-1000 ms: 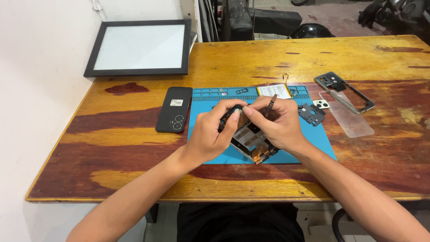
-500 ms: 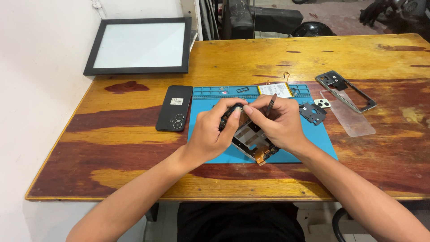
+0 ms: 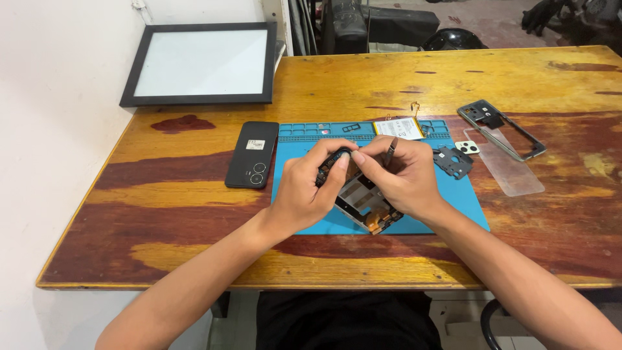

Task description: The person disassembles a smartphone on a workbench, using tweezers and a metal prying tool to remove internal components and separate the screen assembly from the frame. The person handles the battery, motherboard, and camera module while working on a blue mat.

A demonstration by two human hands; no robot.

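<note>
My left hand [image 3: 310, 186] grips the upper left edge of an opened phone body [image 3: 364, 202] that lies tilted on a blue work mat [image 3: 453, 194]. My right hand [image 3: 403, 176] rests on the phone's right side and holds a thin metal tool [image 3: 391, 150] between its fingers, with the thumb pressed near the phone's top corner. The hands hide most of the phone's inner parts.
A black phone back cover [image 3: 253, 154] lies left of the mat. A battery [image 3: 398, 128], a black inner plate [image 3: 453, 161], a camera piece [image 3: 467, 147], a phone frame [image 3: 501, 129] and a clear sheet [image 3: 506, 170] sit to the right. A framed panel [image 3: 201, 63] leans at the wall.
Both hands stay on the opened phone; the fingers shift slightly at its top edge. Nothing else on the table has moved.
</note>
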